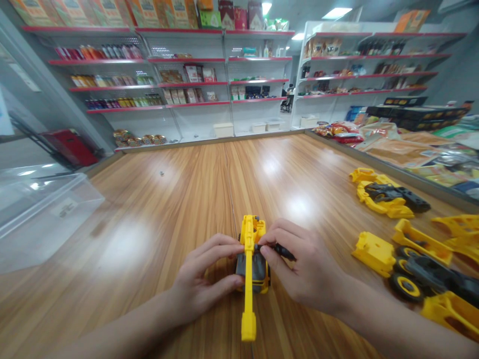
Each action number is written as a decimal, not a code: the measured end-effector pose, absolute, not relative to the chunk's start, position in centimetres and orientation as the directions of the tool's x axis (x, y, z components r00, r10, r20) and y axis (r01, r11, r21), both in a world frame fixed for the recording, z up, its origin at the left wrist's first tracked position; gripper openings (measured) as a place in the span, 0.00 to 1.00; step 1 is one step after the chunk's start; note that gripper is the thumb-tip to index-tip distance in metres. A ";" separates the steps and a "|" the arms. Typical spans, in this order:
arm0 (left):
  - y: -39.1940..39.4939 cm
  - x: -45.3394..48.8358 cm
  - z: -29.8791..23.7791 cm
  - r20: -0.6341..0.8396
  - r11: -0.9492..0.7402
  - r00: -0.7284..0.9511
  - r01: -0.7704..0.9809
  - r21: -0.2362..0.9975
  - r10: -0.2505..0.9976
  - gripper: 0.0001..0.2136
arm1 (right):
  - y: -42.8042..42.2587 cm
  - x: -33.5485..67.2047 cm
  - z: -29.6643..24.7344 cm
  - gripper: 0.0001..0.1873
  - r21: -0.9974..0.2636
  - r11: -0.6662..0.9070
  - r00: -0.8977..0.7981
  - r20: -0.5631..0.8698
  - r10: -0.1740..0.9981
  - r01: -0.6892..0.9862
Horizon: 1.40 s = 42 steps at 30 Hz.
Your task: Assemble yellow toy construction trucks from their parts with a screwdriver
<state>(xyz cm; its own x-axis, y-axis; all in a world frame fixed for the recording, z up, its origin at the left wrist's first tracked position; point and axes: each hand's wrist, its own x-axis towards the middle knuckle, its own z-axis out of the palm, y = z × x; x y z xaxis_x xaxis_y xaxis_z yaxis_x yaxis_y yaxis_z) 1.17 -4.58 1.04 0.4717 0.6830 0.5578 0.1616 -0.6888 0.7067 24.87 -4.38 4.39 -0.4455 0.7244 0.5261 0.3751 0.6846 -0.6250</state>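
– While the right hand [299, 259] pinches a slim dark tool [285, 252] between thumb and fingers, its tip meets the side of a yellow boom [248, 289]!

– And that boom belongs to the toy vehicle [258, 271], yellow and dark grey, at the middle of the near part of the table [194, 189], boom pointing straight at the near edge. What about the left hand [202, 269]?

– Thumb and fingers parted, tips against the toy's left side. Whether they're truly gripping, I can't tell.

– Over to the right edge: a yellow block [374, 253], right beside a dark chassis [407, 284] with yellow-hubbed wheels!

– Further along that edge, towards the far right corner, another yellow-and-black cluster of parts [389, 195].

– Containers! At the left edge, a clear plastic bin [35, 227] with a pale label [64, 207] on its wall. Can you read it?

– Too blurred! Past the far right corner, glossy packets [342, 132] lie near stacked black boxes [419, 113], their print just as soft.

– Now beyond the far edge: white tubs [223, 130] on the bottom shelf, gold-topped containers [138, 139] to their left.

– Above them, rows of small bottles [123, 102], contents yellow to dark, and right up top, big orange bags [160, 14], lettering too small to make out.
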 end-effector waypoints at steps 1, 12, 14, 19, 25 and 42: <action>-4.6 1.1 1.0 0.558 -0.691 0.475 0.160 0.705 0.680 0.20 | -4.4 24.9 4.5 0.06 -0.631 0.682 -0.444 0.524 0.727 0.370; -4.4 1.2 1.0 0.582 -0.722 0.506 0.127 0.680 0.637 0.21 | -4.1 24.9 4.7 0.09 -0.647 0.683 -0.460 0.519 0.720 0.338; -4.4 1.2 1.0 0.582 -0.721 0.503 0.126 0.682 0.639 0.21 | -4.2 25.0 4.6 0.06 -0.652 0.676 -0.456 0.513 0.727 0.344; -4.5 1.2 1.0 0.587 -0.722 0.506 0.112 0.682 0.632 0.21 | -4.4 25.1 4.6 0.05 -0.651 0.673 -0.446 0.515 0.732 0.352; -4.6 1.3 1.3 0.593 -0.734 0.511 0.118 0.668 0.622 0.21 | -4.3 25.1 4.5 0.08 -0.619 0.703 -0.469 0.533 0.704 0.351; -4.5 1.3 1.4 0.601 -0.744 0.520 0.104 0.661 0.607 0.21 | -4.2 24.9 4.3 0.05 -0.605 0.711 -0.480 0.534 0.696 0.358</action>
<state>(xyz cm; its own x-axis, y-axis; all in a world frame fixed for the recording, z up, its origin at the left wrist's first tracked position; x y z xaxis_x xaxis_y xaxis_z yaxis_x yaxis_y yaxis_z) 1.32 -4.51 1.44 0.5199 0.6067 0.6014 0.1037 -0.7436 0.6605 24.89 -4.21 4.26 -0.4798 0.6958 0.5345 0.3581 0.7115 -0.6046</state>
